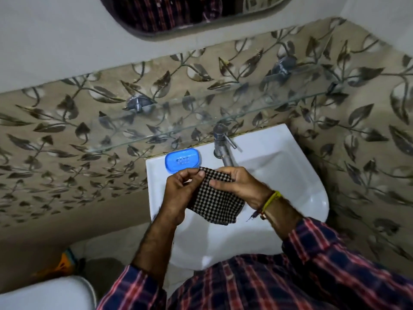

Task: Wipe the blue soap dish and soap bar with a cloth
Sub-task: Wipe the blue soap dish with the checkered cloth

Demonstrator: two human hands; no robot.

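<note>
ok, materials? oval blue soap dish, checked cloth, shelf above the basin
Oval blue soap dish: looks like glossy moulded plastic, with highlights on its lid. Black-and-cream checked cloth: woven fabric, matte, drapes limp. Clear shelf: probably glass; tiles show through, greenish edge.

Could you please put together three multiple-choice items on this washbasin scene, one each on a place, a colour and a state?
1. Where does the soap dish sit?
A. On the sink rim, left of the tap
B. On the glass shelf
C. Down in the basin

2. What pattern does the cloth show?
A. Plain blue
B. Dark and light checks
C. Red stripes

3. How is the cloth held?
A. It lies flat on the rim
B. One hand alone presses it on the dish
C. Both hands pinch it above the basin

Answers: 1 A, the blue dish rests on the white rim beside the tap. 2 B, small dark and pale squares cover it. 3 C, the left hand and the right hand each grip its upper edge, clear of the dish.
</note>
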